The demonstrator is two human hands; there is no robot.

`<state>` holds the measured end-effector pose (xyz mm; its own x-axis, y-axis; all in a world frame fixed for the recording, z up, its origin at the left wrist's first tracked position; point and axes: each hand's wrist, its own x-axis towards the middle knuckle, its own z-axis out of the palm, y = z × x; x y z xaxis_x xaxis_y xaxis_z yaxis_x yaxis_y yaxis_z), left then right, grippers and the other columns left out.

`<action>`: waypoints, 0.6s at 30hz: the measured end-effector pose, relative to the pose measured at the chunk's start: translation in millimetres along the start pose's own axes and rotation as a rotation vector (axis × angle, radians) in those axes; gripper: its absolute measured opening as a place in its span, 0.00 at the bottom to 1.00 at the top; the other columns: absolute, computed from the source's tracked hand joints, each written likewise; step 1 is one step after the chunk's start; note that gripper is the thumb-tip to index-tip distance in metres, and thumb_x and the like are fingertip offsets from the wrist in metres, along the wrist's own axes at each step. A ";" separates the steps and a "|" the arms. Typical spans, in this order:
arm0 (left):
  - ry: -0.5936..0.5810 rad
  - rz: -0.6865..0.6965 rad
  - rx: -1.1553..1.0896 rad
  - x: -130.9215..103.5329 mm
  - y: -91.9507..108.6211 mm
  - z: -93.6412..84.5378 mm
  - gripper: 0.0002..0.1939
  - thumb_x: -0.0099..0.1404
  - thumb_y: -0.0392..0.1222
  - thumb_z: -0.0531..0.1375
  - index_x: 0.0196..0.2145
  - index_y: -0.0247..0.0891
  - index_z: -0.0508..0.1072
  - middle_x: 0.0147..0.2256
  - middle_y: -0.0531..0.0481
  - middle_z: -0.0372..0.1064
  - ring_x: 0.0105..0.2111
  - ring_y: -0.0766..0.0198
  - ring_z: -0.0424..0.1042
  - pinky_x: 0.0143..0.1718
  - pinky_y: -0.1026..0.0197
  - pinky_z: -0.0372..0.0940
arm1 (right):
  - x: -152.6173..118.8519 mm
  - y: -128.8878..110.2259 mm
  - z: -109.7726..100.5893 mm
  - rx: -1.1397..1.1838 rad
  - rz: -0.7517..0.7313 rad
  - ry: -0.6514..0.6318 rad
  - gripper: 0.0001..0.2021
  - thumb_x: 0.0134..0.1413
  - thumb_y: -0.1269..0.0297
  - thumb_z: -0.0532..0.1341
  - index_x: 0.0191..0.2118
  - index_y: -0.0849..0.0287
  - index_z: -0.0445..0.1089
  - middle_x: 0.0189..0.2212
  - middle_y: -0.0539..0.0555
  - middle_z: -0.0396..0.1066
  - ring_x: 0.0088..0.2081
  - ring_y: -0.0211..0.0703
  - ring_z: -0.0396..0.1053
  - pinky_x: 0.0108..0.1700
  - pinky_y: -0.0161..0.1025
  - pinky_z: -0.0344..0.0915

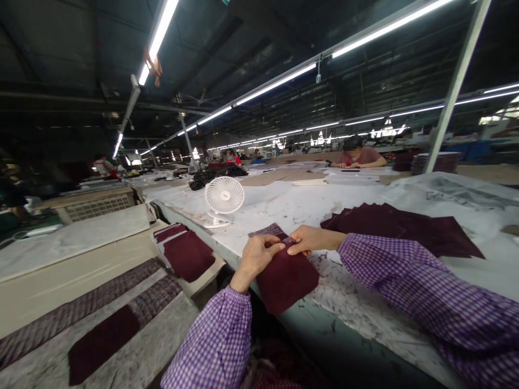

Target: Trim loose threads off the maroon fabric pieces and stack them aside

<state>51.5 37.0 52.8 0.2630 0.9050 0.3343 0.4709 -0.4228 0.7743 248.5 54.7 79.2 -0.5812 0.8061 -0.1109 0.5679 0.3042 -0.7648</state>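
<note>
A dark maroon fabric piece [287, 283] hangs partly over the front edge of the white table, pinched at its top by both hands. My left hand [259, 255] is closed on its upper left edge, thumb on top. Close beside it, my right hand [310, 240] pinches the same edge with thumb and fingers. Between the thumbs shows a small strip of speckled fabric. Just behind the hands lies a speckled grey-maroon piece [267, 231] on the table. The fingers' undersides are hidden.
A small white fan [224, 195] stands behind my hands. Fanned maroon pieces [405, 224] lie at right near clear plastic [458, 192]. On the left, a maroon stack [188, 255] and speckled strips [81, 297] rest on a lower surface. A co-worker [360, 154] leans over the far table.
</note>
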 end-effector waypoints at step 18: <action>-0.022 0.214 0.459 19.8 -16.2 45.3 0.15 0.61 0.30 0.53 0.38 0.41 0.77 0.35 0.50 0.71 0.36 0.65 0.70 0.41 0.64 0.63 | -24.2 49.8 10.0 -0.518 -0.192 0.430 0.13 0.55 0.61 0.56 0.42 0.56 0.75 0.33 0.54 0.69 0.29 0.37 0.65 0.31 0.33 0.56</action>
<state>87.2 59.7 22.6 0.4090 0.7971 0.4443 0.7252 -0.5794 0.3719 285.1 45.3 37.5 -0.4774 0.8107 0.3390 0.7450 0.5780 -0.3331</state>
